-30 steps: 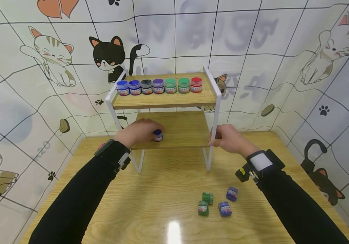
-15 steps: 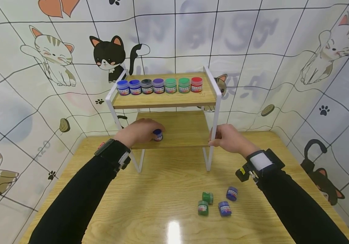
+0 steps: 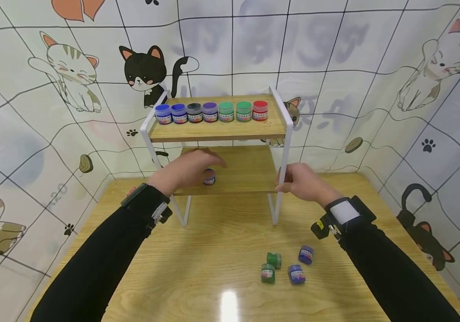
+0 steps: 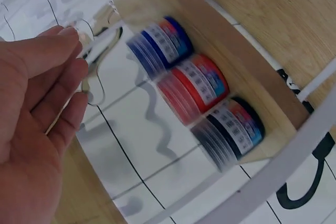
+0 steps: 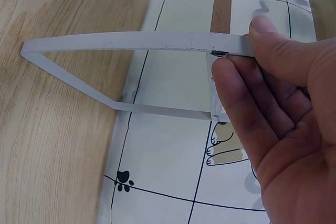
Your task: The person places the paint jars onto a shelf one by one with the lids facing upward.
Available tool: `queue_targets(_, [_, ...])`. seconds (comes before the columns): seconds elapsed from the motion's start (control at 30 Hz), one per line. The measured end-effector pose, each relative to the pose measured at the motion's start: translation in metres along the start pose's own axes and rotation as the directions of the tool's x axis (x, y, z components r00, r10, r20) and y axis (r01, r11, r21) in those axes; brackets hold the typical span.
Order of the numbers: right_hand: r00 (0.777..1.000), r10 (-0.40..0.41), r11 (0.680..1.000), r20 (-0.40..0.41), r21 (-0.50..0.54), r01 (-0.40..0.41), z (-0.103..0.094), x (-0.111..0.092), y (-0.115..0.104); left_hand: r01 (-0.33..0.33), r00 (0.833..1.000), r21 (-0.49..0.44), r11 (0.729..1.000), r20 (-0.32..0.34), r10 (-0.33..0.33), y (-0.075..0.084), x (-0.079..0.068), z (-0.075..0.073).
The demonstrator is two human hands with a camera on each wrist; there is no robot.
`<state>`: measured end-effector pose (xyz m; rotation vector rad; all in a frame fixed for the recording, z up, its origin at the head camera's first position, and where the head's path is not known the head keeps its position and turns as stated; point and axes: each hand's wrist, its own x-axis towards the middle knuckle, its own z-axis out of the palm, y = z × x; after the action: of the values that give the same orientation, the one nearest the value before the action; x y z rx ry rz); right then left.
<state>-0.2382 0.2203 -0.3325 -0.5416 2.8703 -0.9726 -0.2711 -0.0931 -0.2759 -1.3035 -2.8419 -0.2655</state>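
My left hand point(image 3: 189, 167) hovers over the left part of the lower shelf point(image 3: 242, 170), fingers loosely extended with nothing between them. Just below it, a blue paint jar point(image 3: 209, 177) stands on that shelf. In the left wrist view, this blue jar point(image 4: 160, 47) is in a row with a red paint jar point(image 4: 194, 87) and a black paint jar point(image 4: 231, 132), apart from the fingers; the hand hides the other two in the head view. With thumb and fingers, my right hand point(image 5: 283, 98) grips the rack's white metal frame point(image 5: 157, 41) on the right side.
Along the upper shelf point(image 3: 217, 130) runs a row of blue, black, purple, green and red jars. Two green jars point(image 3: 267, 273) and two blue-violet jars point(image 3: 296, 274) lie on the wooden table point(image 3: 197, 250) at front right. A cat-printed cloth point(image 3: 334, 89) hangs behind.
My left hand has let go of the blue paint jar and lifted slightly, its fingers opening out. The jar stays on the lower shelf. My right hand keeps its grip on the frame.
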Motion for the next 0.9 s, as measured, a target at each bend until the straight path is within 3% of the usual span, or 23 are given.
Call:
queue_targets(0.2, [1.0,0.002,1.0,0.005,0.004,-0.002,0.001,0.0,-0.001,-0.112,0.992,0.009,0.994,-0.05,0.112,0.016,-0.007,0.007])
queue_targets(0.37, [1.0,0.009,1.0,0.004,0.006,-0.009,0.0,-0.001,-0.001,-0.214,0.974,0.044,0.976,-0.072,0.217,0.024,-0.013,0.024])
queue_targets(0.53, [1.0,0.005,1.0,-0.007,-0.004,-0.005,0.0,-0.002,-0.001,-0.265,0.964,0.049,0.963,-0.025,0.266,0.03,-0.016,0.048])
queue_targets(0.9, [1.0,0.009,1.0,-0.005,-0.01,-0.009,0.001,-0.001,-0.001,-0.271,0.953,0.032,0.962,0.153,0.264,0.05,-0.021,0.105])
